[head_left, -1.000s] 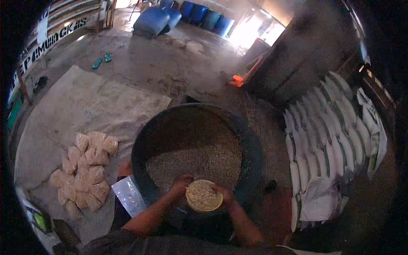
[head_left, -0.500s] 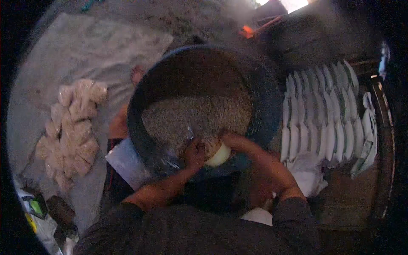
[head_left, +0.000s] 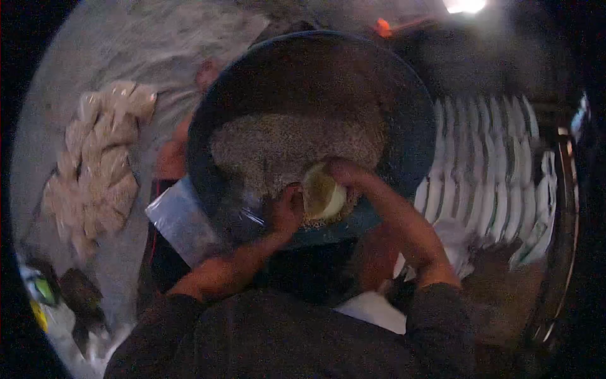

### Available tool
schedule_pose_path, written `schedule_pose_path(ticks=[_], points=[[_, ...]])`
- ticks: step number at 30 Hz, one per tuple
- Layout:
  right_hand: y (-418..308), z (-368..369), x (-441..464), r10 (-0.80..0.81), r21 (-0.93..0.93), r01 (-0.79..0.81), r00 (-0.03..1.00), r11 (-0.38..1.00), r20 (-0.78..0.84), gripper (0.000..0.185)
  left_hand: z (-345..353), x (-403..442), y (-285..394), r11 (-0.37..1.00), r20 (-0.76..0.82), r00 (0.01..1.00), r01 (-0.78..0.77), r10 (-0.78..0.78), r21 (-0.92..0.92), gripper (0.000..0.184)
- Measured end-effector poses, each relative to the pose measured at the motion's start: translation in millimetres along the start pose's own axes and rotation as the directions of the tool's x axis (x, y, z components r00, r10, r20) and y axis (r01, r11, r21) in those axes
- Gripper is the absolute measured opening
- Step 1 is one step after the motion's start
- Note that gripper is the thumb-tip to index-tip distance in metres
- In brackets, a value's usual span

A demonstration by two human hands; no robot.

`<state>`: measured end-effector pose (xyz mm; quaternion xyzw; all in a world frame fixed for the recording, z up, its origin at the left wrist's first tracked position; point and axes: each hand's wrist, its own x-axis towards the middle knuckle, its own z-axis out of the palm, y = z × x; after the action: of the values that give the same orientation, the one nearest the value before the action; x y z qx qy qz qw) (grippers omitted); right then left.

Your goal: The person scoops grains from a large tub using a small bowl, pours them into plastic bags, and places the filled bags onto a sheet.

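A large dark blue tub stands before me, with pale grain inside. Over its near side, my right hand is closed on the far edge of a pale yellow cup. The cup is tipped, its opening facing left toward my other hand. My left hand is closed beside the cup, and shiny clear plastic, seemingly a bag, shows at its left. Its fingers are partly hidden and dim.
Filled clear bags lie heaped on the sheet at left. Flat clear plastic bags rest on my leg. Rows of white packets stand at right, with crumpled white plastic near them. An orange object is beyond the tub.
My right hand has raised and tipped the cup, so its inside now faces left. My left hand stays close beside it. The whole view has shifted slightly.
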<state>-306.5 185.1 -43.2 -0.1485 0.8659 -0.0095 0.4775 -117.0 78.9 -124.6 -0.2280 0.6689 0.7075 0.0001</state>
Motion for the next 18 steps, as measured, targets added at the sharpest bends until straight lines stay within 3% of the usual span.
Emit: schedule_pose_path(ticks=[3, 4, 5, 7, 9, 10, 12, 15, 16, 17, 18], points=[[31.0, -12.5, 10.9, 0.084, 0.085, -0.088, 0.995, 0.992, 0.052, 0.036, 22.0, 5.0, -33.9, 0.982, -0.14, 0.972, -0.189, 0.191, 0.029, 0.035], [33.2, -13.4, 5.6, 0.099, 0.128, -0.097, 0.995, 0.987, -0.003, 0.036, 14.4, 2.7, -22.8, 0.989, -0.078, 0.989, -0.115, 0.122, 0.092, 0.035], [29.3, -3.8, 1.9, 0.091, 0.138, -0.074, 0.989, 0.988, -0.121, 0.036, 5.7, -1.7, -11.6, 0.987, -0.055, 0.998, -0.03, 0.039, 0.155, 0.036], [-0.4, 35.1, -8.3, 0.077, 0.103, -0.036, 0.903, 0.994, -0.422, 0.035, -2.6, -1.6, 2.5, 0.984, -0.075, 0.995, -0.056, 0.07, 0.168, 0.036], [-16.2, 79.5, -16.9, 0.114, 0.148, -0.036, 0.818, 0.988, -0.563, 0.035, -8.5, -16.8, 6.1, 0.945, -0.061, 0.95, -0.296, 0.307, 0.139, 0.037], [-16.2, 86.8, -23.1, 0.126, 0.184, -0.021, 0.802, 0.983, -0.584, 0.035, -13.6, -22.3, 21.4, 0.932, -0.025, 0.962, -0.258, 0.274, 0.256, 0.036], [-15.5, 90.7, -35.0, 0.106, 0.305, 0.107, 0.789, 0.946, -0.605, 0.034, -32.5, -17.7, 42.7, 0.859, 0.013, 0.976, -0.198, 0.218, 0.473, 0.034], [-34.0, 77.8, -75.5, 0.065, 0.519, 0.346, 0.782, 0.782, -0.62, 0.034, -95.0, 7.7, 53.9, 0.68, 0.236, 0.939, -0.345, 0.251, 0.647, 0.031], [-34.8, 71.2, -94.0, 0.053, 0.593, 0.42, 0.785, 0.687, -0.618, 0.033, -110.5, 8.6, 68.6, 0.884, 0.223, 0.958, -0.259, 0.182, 0.39, 0.029], [-35.2, 62.7, -104.2, 0.043, 0.635, 0.476, 0.78, 0.608, -0.625, 0.035, -126.4, 10.7, 90.7, 0.986, 0.238, 0.964, -0.143, 0.119, 0.087, 0.028], [-31.7, 64.3, -106.6, 0.012, 0.574, 0.607, 0.682, 0.55, -0.732, 0.035, -131.6, 12.5, 107.9, 0.975, 0.279, 0.958, -0.007, 0.071, -0.223, 0.027]])
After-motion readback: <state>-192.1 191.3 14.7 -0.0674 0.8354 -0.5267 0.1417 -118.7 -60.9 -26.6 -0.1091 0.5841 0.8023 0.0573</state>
